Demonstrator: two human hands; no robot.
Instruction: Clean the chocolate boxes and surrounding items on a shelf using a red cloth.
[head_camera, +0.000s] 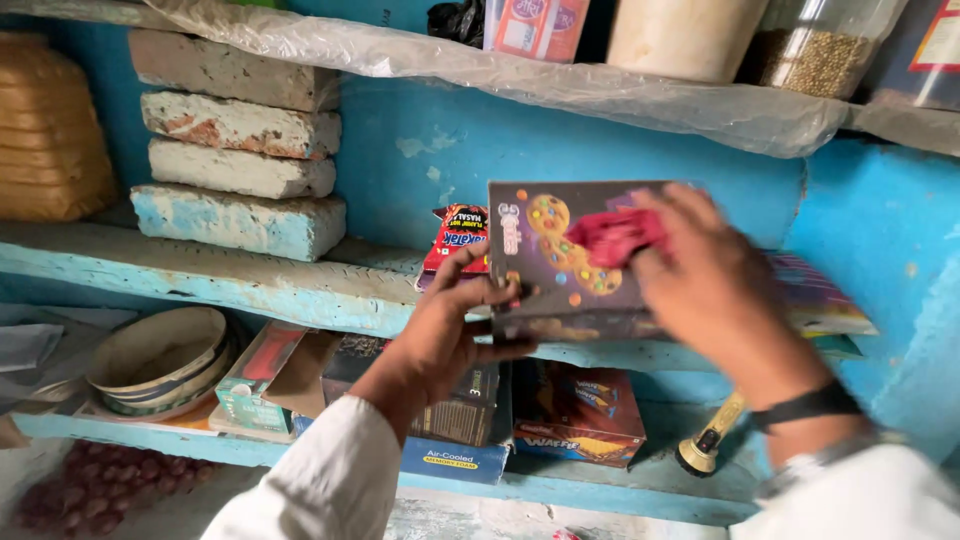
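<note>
left hand (450, 330): closed on the lower left edge of a dark cookie box (560, 255); thumb laid on the front face, fingers curled under the bottom edge. White sleeve seen at the wrist.
right hand (705, 285): blurred; fingers narrowed around a red cloth (615, 235), which is pressed against the box front. Dark band worn on the wrist.
cookie box: held upright and slightly tilted between both hands, in front of the middle shelf (250, 280); pictures of round cookies with coloured dots printed on the face.
below the fingers: lower shelf (600, 485) stacked with flat boxes; an orange wafer box (580, 410) is seen under the right hand, a dark box (465, 395) under the left wrist, a green and red box (255, 375) further left.
right of the wafer box: a yellow torch (710, 440) is laid on the lower shelf.
far left of the fingers: stacked bowls (160, 360) are set on the lower shelf.
behind the left fingers: a red snack packet (455, 240) is propped on the middle shelf, partly hidden by the box.
beyond, upper left: painted bricks (235, 150) are stacked on the middle shelf against the blue wall.
above the fingers: top shelf covered with clear plastic sheet (520, 70); jars (750, 40) are stood on it.
</note>
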